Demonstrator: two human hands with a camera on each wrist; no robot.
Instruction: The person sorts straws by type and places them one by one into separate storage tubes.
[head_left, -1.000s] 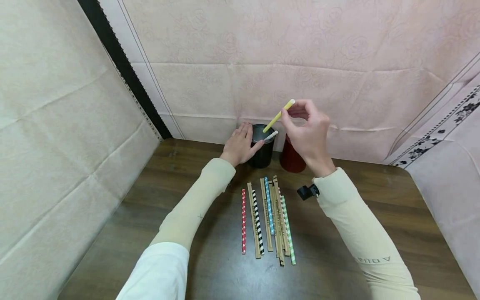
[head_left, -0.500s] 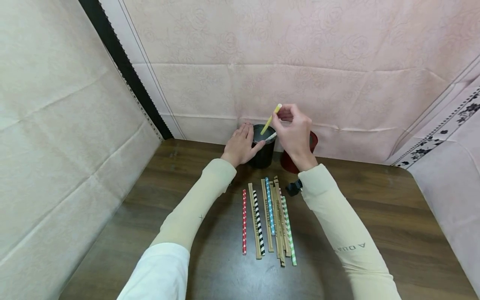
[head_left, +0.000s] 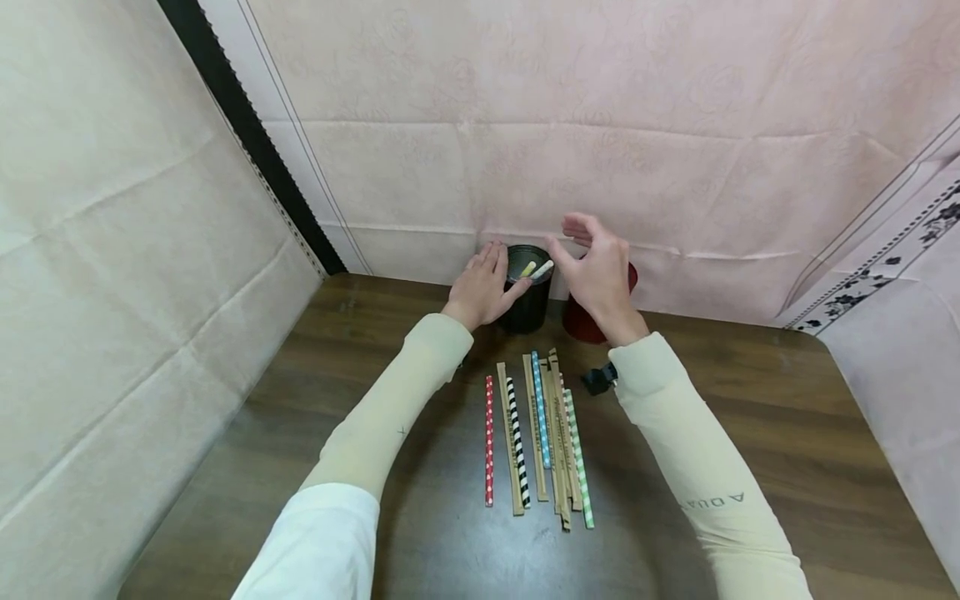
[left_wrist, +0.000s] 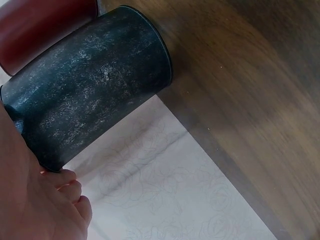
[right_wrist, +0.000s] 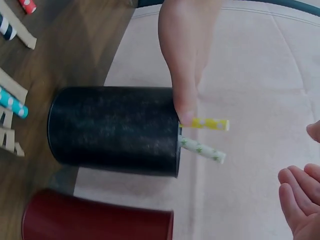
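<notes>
A black cup [head_left: 527,313] stands upright at the back of the table. My left hand [head_left: 482,290] rests against its left side, fingers fairly straight and thumb at the rim. Two paper straws lean inside: a yellow one with white dots [right_wrist: 214,124] and a white one with green stars [right_wrist: 202,149]; only their upper ends show above the rim. To the right of the cup, my right hand [head_left: 598,275] hangs apart from the straws, thumb and fingers spread with nothing between them. It partly hides a red cup [head_left: 581,325] in the head view.
In front of the cups lie several straws: a red dotted one [head_left: 489,442], a black-striped one [head_left: 517,446], a blue dotted one [head_left: 541,412] and a green-striped one [head_left: 579,462]. Brown paper-like strips [head_left: 558,450] lie among them. A pinkish cloth backdrop [head_left: 420,175] rises behind.
My right hand has lowered the yellow straw into the black cup and let go of it, its fingers now parted. The left hand has stayed by the cup.
</notes>
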